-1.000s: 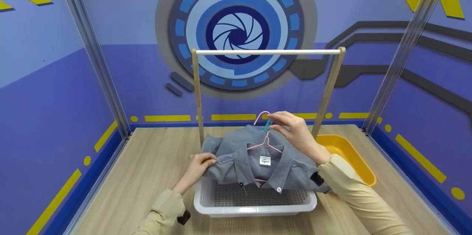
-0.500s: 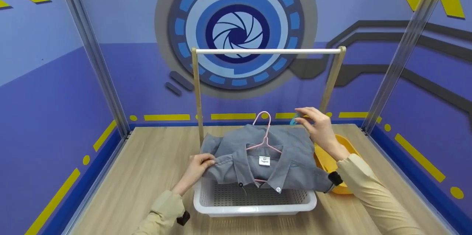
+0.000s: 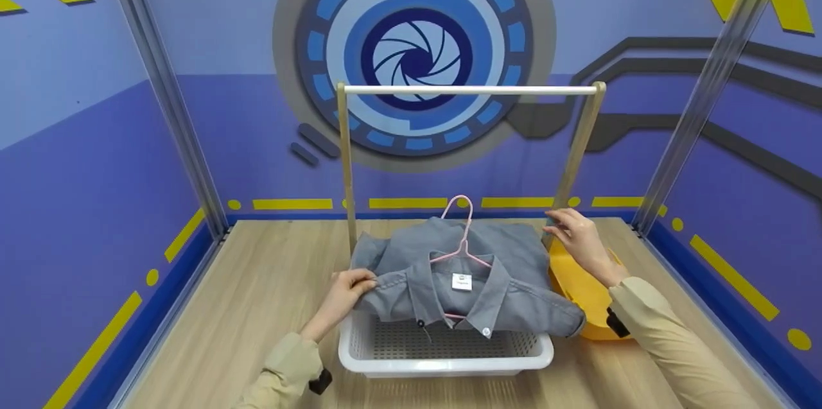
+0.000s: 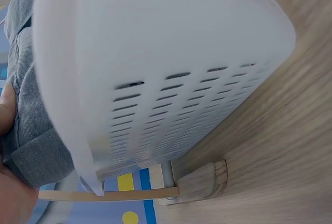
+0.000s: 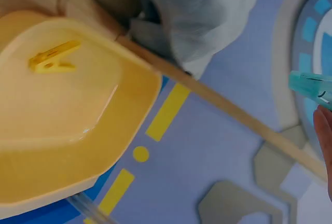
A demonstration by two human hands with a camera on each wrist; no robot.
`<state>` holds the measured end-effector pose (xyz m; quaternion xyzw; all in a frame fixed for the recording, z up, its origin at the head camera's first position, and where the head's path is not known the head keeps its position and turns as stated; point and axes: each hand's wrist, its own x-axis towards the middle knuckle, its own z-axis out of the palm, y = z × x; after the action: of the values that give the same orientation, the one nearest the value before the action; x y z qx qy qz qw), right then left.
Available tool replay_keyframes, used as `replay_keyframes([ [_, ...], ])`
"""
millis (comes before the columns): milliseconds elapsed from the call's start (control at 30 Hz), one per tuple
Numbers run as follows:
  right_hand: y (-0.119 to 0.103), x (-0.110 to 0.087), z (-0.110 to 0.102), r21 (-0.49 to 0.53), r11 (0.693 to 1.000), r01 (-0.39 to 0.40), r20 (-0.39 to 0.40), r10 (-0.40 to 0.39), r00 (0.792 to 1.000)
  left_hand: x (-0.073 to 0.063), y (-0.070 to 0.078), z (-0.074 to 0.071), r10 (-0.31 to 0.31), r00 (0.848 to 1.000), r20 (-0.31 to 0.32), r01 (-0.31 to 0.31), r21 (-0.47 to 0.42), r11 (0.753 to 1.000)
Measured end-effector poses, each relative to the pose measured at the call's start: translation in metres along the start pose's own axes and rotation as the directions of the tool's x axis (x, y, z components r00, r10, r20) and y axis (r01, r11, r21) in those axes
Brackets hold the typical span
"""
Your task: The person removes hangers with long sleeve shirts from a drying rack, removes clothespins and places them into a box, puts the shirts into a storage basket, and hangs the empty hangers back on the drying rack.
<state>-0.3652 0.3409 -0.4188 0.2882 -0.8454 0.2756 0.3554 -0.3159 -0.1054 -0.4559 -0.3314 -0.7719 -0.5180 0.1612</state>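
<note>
A grey collared shirt [image 3: 411,245] lies over the white basket [image 3: 443,365], with a pink hanger [image 3: 465,243] inside its collar and the hook standing up. My left hand [image 3: 343,293] pinches the shirt at its left shoulder. Off to the right, my right hand [image 3: 584,242] pinches a teal clothespin [image 5: 308,84] between thumb and fingers, above the far end of the yellow tray [image 3: 594,293]. Inside that tray, the right wrist view shows a yellow clothespin [image 5: 54,58].
Behind the basket stands a clothes rack with wooden posts [image 3: 347,165] and a white bar [image 3: 469,90]. Its right post passes close behind my right hand. Patterned blue walls enclose the wooden table [image 3: 257,280] at the back and sides.
My right hand has carried the teal clothespin away from the hanger's neck, rightward and then lower, over to the yellow tray. My left hand has stayed on the shirt's shoulder.
</note>
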Motion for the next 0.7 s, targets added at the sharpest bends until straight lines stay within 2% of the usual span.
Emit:
replay_keyframes([
  [233, 0.017, -0.015, -0.004, -0.031, 0.999, -0.011, 0.044, 0.012, 0.999, 0.000, 0.001, -0.001, -0.022, 1.000, 0.007, 0.022, -0.007, 1.000],
  [533, 0.035, -0.027, -0.005, -0.062, 0.998, 0.024, 0.070, -0.020, 0.997, 0.000, 0.001, -0.001, -0.029, 0.999, 0.018, 0.030, -0.025, 0.999],
  [700, 0.046, -0.036, -0.004, -0.117, 0.993, 0.018, 0.099, -0.007, 0.995, -0.001, 0.000, -0.001, -0.036, 0.999, 0.026, 0.037, -0.043, 0.998],
])
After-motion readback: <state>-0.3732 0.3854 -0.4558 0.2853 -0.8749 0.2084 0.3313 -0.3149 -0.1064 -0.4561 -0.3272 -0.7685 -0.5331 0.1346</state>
